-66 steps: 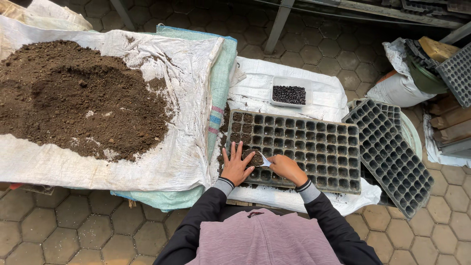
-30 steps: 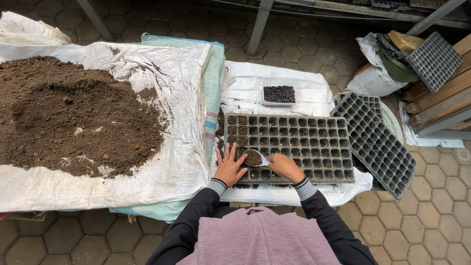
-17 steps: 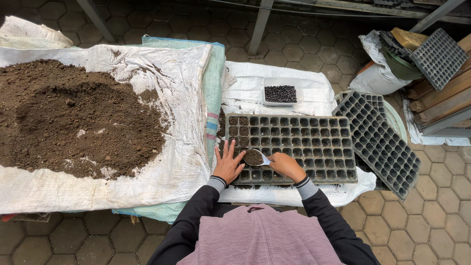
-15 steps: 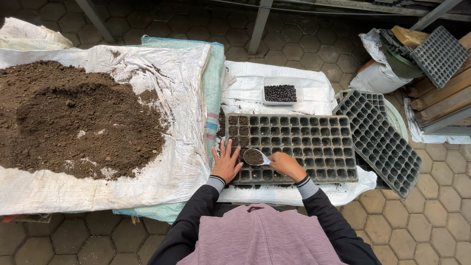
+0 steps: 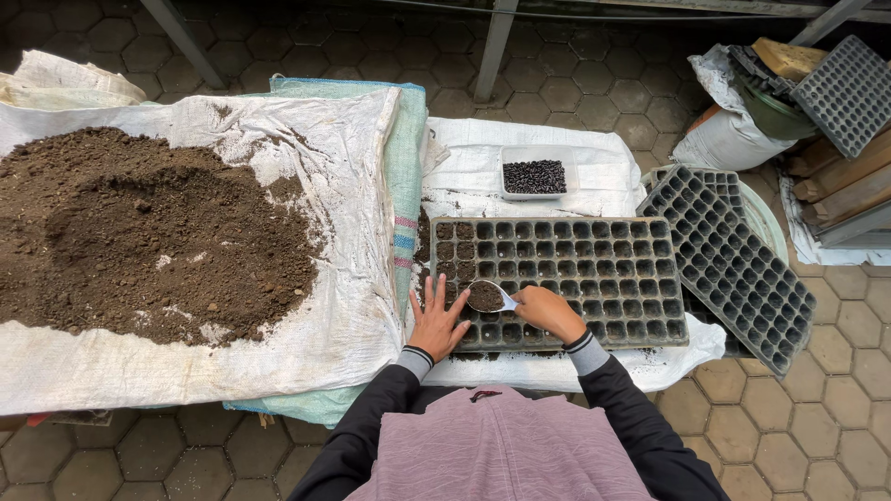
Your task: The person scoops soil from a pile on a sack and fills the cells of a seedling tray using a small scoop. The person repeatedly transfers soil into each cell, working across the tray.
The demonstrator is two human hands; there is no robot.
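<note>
A black seedling tray (image 5: pixel 594 269) with many small cells lies on a white sack in front of me. My right hand (image 5: pixel 548 313) grips a small metal scoop (image 5: pixel 486 297) heaped with dark soil, held over the tray's near left cells. My left hand (image 5: pixel 436 320) rests flat with spread fingers on the tray's near left corner, right beside the scoop. A few cells at the tray's left end hold soil.
A big pile of dark soil (image 5: pixel 139 237) lies on a white sack at the left. A clear tub of dark seeds (image 5: pixel 534 174) stands behind the tray. More empty black trays (image 5: pixel 742 264) lean at the right, with bags and planks (image 5: pixel 817 121) beyond.
The scoop of soil has stayed over the tray's near left cells, shifting only slightly. My left hand's fingers have spread a little wider on the tray corner.
</note>
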